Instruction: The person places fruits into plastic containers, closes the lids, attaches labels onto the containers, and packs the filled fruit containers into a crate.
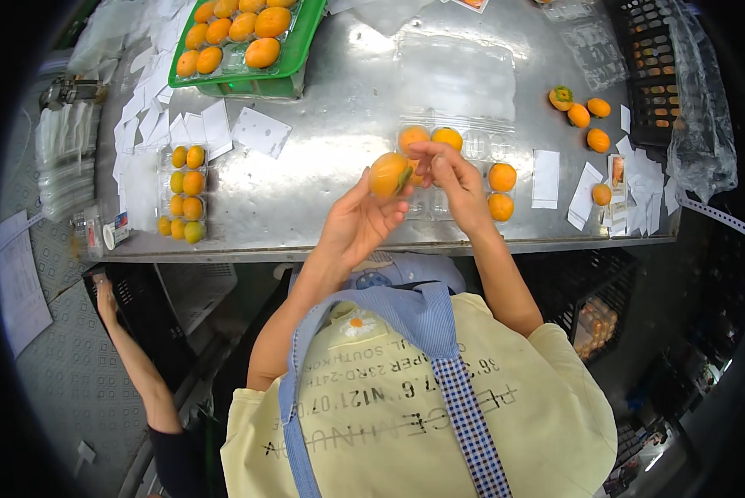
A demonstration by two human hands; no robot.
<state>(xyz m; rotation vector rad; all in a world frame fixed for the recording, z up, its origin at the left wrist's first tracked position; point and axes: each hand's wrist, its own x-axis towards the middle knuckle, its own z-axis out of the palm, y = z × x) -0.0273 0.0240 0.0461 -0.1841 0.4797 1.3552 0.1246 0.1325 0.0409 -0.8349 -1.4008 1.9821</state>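
My left hand (360, 217) holds an orange persimmon (388, 174) between thumb and fingers, its green calyx turned to the right. My right hand (462, 189) is just right of that fruit, fingers loosely bent and thumb apart, with nothing visible in its grasp. Beneath and behind both hands lies an open clear plastic tray (472, 148). Several persimmons sit in its cells, among them one at the back (447, 138) and one on the right side (502, 177). My hands cover part of the tray.
A green crate (299, 60) at the back left bears trayed persimmons. Left on the metal table (339, 124) is a filled clear pack (179, 195) beside white cards (215, 129). Loose persimmons (578, 114) and a black crate (645, 75) are at right. Another person's arm (136, 357) reaches in lower left.
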